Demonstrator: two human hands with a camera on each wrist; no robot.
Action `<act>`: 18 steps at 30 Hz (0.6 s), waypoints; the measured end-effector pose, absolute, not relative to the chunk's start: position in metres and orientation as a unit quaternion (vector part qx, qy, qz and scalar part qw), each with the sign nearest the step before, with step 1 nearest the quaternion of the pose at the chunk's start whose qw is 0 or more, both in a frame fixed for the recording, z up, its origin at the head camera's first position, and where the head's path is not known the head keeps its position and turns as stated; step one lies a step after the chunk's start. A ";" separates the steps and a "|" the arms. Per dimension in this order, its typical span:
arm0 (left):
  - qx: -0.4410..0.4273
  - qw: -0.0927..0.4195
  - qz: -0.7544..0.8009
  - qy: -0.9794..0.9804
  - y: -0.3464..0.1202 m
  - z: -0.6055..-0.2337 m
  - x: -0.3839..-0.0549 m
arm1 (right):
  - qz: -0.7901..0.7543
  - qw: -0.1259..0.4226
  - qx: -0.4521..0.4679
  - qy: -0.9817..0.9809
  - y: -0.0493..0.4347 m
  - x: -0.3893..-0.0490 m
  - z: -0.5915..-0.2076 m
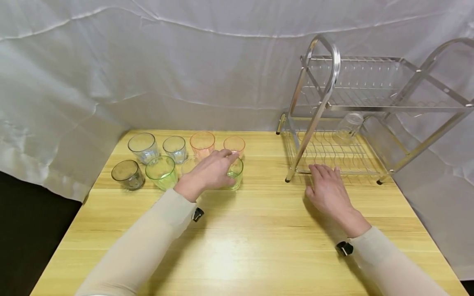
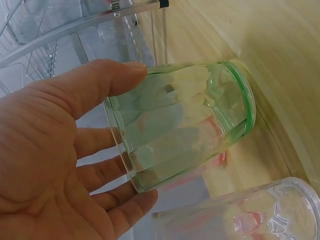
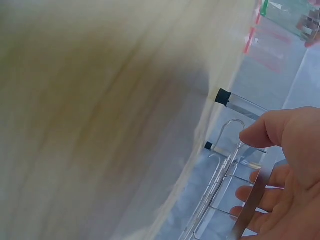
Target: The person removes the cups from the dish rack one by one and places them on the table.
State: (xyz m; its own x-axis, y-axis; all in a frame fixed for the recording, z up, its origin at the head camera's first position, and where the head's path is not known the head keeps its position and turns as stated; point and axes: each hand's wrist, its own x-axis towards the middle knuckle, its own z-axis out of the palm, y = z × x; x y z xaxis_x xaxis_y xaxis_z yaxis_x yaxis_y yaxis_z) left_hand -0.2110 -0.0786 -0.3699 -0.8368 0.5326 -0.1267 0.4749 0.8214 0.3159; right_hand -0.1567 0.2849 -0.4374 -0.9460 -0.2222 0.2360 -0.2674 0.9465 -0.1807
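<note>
My left hand (image 1: pixel 212 168) is at the front right of a group of glasses, around a small green glass (image 1: pixel 236 181) standing on the table. In the left wrist view the thumb lies on one side of this glass near its rim and the fingers on the other. A clear glass (image 2: pixel 250 215) stands beside it, and a small pink glass (image 1: pixel 234 142) is just behind. My right hand (image 1: pixel 327 191) is at the front lower edge of a two-tier metal dish rack (image 1: pixel 335 68). Its fingers are loosely extended and hold nothing.
To the left stand a larger green glass (image 1: pixel 161 172), a dark grey glass (image 1: pixel 128 176), two bluish glasses, one being the small glass (image 1: pixel 175 150), and a larger pink glass (image 1: pixel 202 144). One clear glass (image 1: pixel 349 125) sits tilted on the rack's lower tier. A grey curtain (image 1: pixel 207 82) hangs behind.
</note>
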 end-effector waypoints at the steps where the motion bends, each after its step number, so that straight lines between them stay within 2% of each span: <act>1: 0.267 0.104 0.136 0.948 -0.079 -0.371 -0.211 | 0.105 0.106 0.124 -0.981 0.285 -0.157 -0.438; 18: 0.268 0.094 0.123 0.951 -0.075 -0.378 -0.213 | 0.089 0.127 0.132 -0.979 0.285 -0.157 -0.441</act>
